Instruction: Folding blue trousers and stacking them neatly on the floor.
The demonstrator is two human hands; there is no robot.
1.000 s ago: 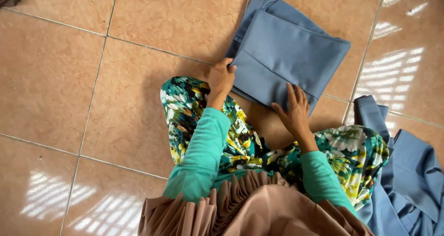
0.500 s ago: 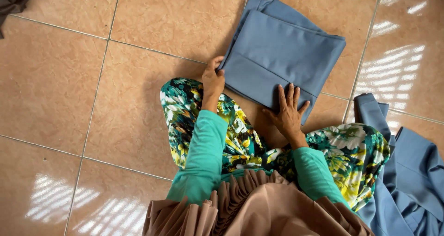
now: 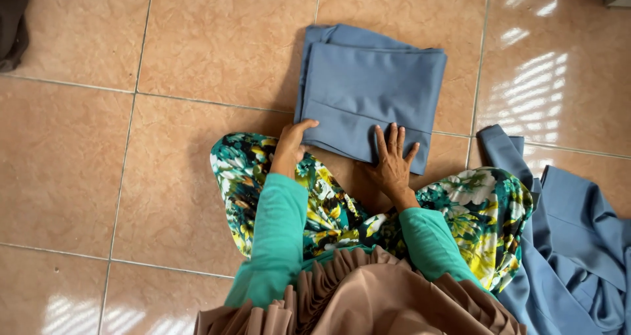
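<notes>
A folded blue-grey cloth (image 3: 371,89) lies flat on the tan tiled floor (image 3: 210,39) in front of my crossed legs in floral trousers (image 3: 328,203). My left hand (image 3: 290,146) grips the cloth's near left corner, thumb on top. Fingers spread, my right hand (image 3: 392,159) presses flat on the near edge of the folded cloth. Both arms wear teal sleeves.
A loose pile of the same blue-grey fabric (image 3: 578,236) lies crumpled by my right knee. A dark cloth (image 3: 13,23) shows at the top left corner. A pleated tan garment (image 3: 355,295) covers my lap. Sunlight patches fall on the tiles at right.
The folded cloth has turned and shifted so it lies squarer to me. Both hands stayed on its near edge, the right hand now flatter.
</notes>
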